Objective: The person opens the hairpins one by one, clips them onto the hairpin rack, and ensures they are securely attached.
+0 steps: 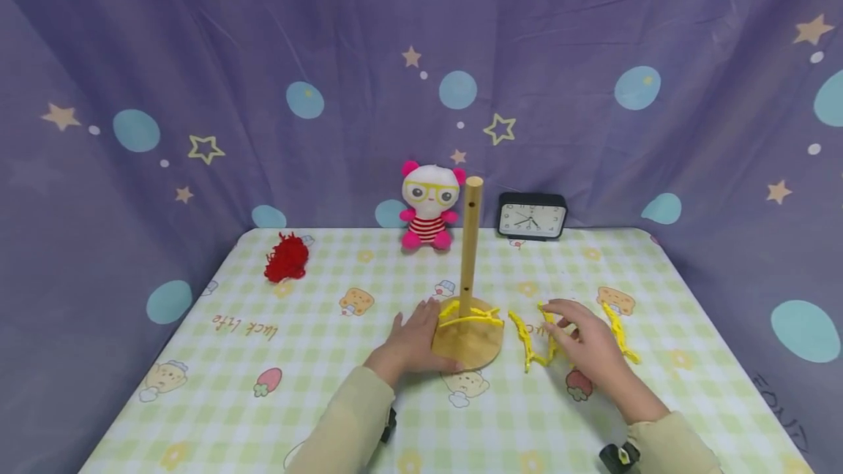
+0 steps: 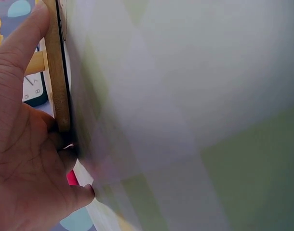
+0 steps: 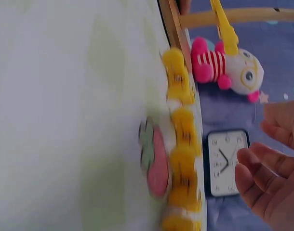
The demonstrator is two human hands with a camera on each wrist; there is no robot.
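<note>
A round wooden base (image 1: 469,350) with an upright wooden post (image 1: 470,240) stands at the table's middle. My left hand (image 1: 411,342) holds the base at its left rim, thumb along the front edge; the left wrist view shows that hand (image 2: 31,144) close up against the rim. Slim yellow strips (image 1: 470,320) lie across the base around the post's foot. To the right are more knobby yellow pieces (image 1: 525,339), with another yellow piece (image 1: 619,335) beyond my right hand (image 1: 589,339). In the right wrist view, that hand (image 3: 277,168) has loosely bent fingers and nothing visible between them.
At the back sit a panda plush (image 1: 428,207) in a striped shirt and a black-framed clock (image 1: 531,216). A red yarn bundle (image 1: 287,257) lies at the back left. A checked cloth (image 1: 329,386) covers the table, with a purple curtain (image 1: 369,20) behind it.
</note>
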